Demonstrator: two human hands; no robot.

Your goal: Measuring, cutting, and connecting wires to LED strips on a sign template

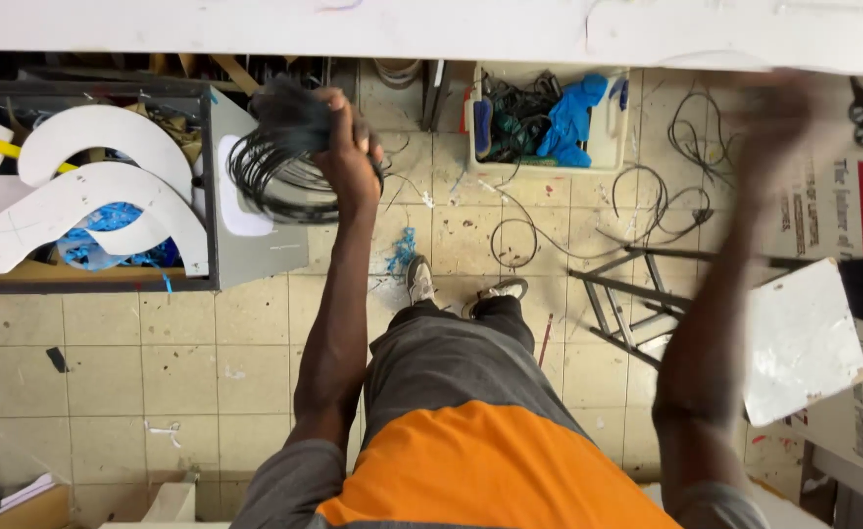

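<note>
A person in an orange and grey shirt (470,460) stands on a pale tiled floor (157,362), seen from above by a camera on their head. Their left hand (346,147), raised toward 11 o'clock, is closed tightly around a coil of thin black wire (279,162); the loops hang out of the fist to the left and fan downward. The coil sits just in front of a grey metal shelf unit (245,250) at 10 o'clock, which holds large white curved foam letter shapes (98,191) and some crumpled blue plastic (108,235).

The right hand (782,113), lifted toward 1 o'clock, is heavily blurred, so whether its fingers are spread or curled cannot be told, and nothing can be made out in it.

At 12 o'clock, a white plastic tub (603,142) on the floor holds blue gloves (570,118) and tangled dark cables. Loose black wires (647,201) trail over the tiles at 1 o'clock. At 3 o'clock lies a white square board (804,338) beside a dark metal frame (622,294). The person's worn shoes (461,287) show near the centre.
</note>
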